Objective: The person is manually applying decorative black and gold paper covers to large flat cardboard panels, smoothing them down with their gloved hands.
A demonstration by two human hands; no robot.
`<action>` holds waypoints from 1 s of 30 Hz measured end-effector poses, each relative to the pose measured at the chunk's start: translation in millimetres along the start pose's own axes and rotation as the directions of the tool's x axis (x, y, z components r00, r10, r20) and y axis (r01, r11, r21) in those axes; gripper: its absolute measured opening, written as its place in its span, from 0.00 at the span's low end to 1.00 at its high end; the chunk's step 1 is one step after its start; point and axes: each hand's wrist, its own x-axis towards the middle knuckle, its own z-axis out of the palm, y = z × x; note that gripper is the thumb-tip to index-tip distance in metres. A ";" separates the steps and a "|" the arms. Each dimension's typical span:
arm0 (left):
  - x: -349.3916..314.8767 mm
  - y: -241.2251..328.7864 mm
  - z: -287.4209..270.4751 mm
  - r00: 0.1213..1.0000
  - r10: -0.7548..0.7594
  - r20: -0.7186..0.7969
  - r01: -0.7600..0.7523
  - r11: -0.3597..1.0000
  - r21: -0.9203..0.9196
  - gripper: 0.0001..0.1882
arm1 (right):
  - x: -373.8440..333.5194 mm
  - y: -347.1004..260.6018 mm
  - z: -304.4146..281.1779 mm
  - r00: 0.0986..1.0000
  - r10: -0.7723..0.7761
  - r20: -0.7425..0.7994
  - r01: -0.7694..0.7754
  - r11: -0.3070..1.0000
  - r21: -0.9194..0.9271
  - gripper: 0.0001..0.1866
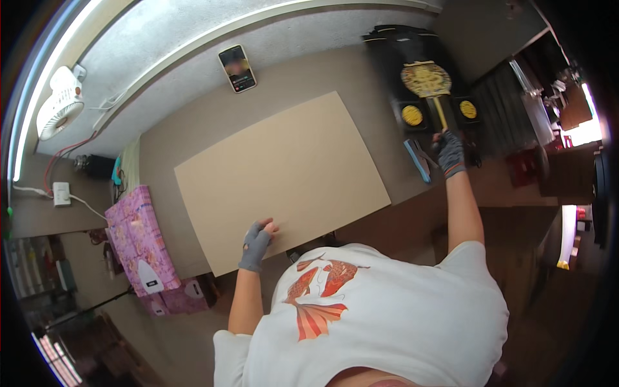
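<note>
Head view, looking down past a white printed t-shirt that is hiding the table's near edge.

Landmark: large flat tan cardboard sheet, lying on the brown tabletop. Its long axis is running from its near-left corner up toward its far-right corner, tilted against the table edge.

Left hand, in a grey fingerless glove, is resting on the sheet's near edge, fingers spread flat on top; whether the thumb is tucking under the edge is not showing.

Right hand, also gloved, is reaching well right of the sheet, curled around the lower end of a gold stem on a black folded bag with round gold emblems. How tightly the fingers are closing cannot be told. The stem is pointing away from the person.

A blue-handled tool is lying just left of that hand; its kind is too blurred to read.

Beyond the sheet's far edge a phone is lying. Left of the sheet a pink patterned box is sitting.
</note>
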 end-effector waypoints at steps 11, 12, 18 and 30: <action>-33.2 -29.9 -57.8 0.758 0.262 -0.598 0.131 0.836 0.533 0.30 | 125.1 -31.9 -54.1 0.877 -0.070 -0.476 -0.114 0.931 -0.347 0.18; -42.3 -34.8 -67.2 0.741 0.255 -0.621 0.153 0.837 0.526 0.30 | 122.8 -23.6 -40.9 0.882 0.049 -0.469 -0.097 0.992 -0.080 0.19; 1.1 -74.7 -109.0 0.646 0.311 -0.698 0.376 0.666 0.644 0.38 | 114.4 -41.7 -163.3 0.740 -0.064 0.670 0.097 0.995 -0.013 0.18; -33.8 -61.4 -130.5 0.618 0.351 -0.703 0.244 0.765 0.596 0.35 | -150.2 120.4 152.0 0.992 0.129 0.010 0.046 -0.284 -0.958 0.51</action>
